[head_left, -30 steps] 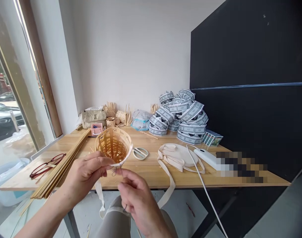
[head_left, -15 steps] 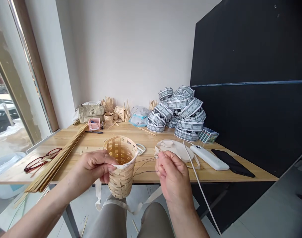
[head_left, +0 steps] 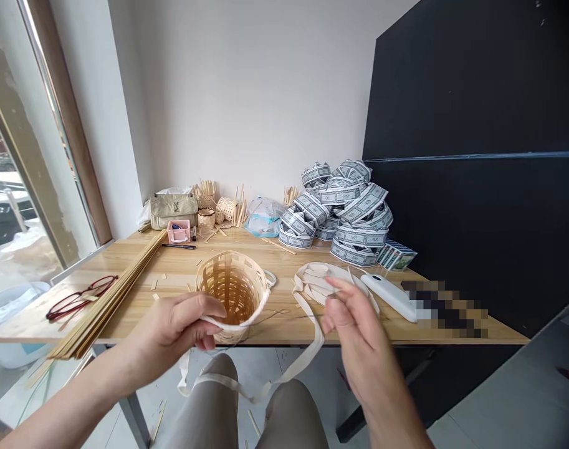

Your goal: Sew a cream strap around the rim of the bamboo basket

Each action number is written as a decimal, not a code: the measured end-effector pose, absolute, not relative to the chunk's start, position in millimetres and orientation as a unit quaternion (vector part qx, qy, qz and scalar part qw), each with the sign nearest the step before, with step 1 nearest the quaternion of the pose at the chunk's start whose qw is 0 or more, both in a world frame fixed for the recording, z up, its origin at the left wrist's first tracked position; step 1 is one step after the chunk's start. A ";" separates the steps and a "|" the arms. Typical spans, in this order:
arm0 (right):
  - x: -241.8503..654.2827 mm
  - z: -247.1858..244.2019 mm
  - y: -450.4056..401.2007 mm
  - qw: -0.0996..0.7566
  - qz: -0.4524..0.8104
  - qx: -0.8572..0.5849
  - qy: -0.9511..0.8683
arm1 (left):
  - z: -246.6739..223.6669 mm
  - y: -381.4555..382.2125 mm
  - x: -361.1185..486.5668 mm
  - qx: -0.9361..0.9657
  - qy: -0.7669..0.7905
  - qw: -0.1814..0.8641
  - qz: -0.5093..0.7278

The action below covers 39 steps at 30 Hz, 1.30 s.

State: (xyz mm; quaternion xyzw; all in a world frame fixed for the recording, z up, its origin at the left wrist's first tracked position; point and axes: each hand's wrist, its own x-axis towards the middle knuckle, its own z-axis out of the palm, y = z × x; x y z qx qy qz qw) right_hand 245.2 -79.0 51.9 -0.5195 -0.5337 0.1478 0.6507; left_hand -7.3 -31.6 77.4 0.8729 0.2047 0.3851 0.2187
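A small woven basket (head_left: 237, 280) of pale strips is tilted so that its mouth faces me, at the table's front edge. White fabric tape (head_left: 260, 307) lies along part of its rim. My left hand (head_left: 181, 321) pinches the taped rim at the near left side. From the basket a thin dark thread (head_left: 288, 318) runs to my right hand (head_left: 352, 315), which pinches it out to the right. Whether a needle is between those fingers I cannot make out. A loose length of the tape (head_left: 307, 355) hangs over my knees and up to a coil (head_left: 319, 280) on the table.
Long split strips (head_left: 111, 290) and red glasses (head_left: 81, 296) lie left. White-handled scissors (head_left: 271, 279) are partly behind the basket. Rolled patterned bands (head_left: 354, 212), a white device (head_left: 389, 296) and a pixelated patch occupy the right. A bag (head_left: 173, 211) and pink box (head_left: 179, 231) stand behind.
My right hand has moved right and slightly toward me, drawing the thread out. The basket has tipped its mouth toward me, with my left hand still on the rim.
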 end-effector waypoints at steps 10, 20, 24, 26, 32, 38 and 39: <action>205.8 114.0 -96.4 0.350 -0.146 -0.337 -0.862 | 81.4 -51.0 -17.5 0.930 0.148 -0.110 0.318; 199.5 106.0 -85.7 0.291 -0.159 -0.329 -0.884 | 81.4 -58.0 -21.2 0.930 0.158 -0.124 0.309; 200.6 106.1 -85.9 0.287 -0.156 -0.327 -0.887 | 81.3 -58.5 -21.4 0.928 0.167 -0.117 0.311; 200.9 105.9 -85.8 0.286 -0.153 -0.328 -0.887 | 80.4 -58.0 -21.6 0.928 0.175 -0.104 0.313; 199.7 104.1 -84.1 0.284 -0.158 -0.330 -0.886 | 80.0 -57.2 -21.3 0.929 0.185 -0.094 0.307; 199.9 102.9 -84.7 0.278 -0.166 -0.332 -0.886 | 78.8 -56.9 -21.7 0.926 0.182 -0.105 0.313; 200.1 102.8 -84.9 0.275 -0.163 -0.334 -0.887 | 77.9 -56.3 -22.0 0.927 0.176 -0.112 0.312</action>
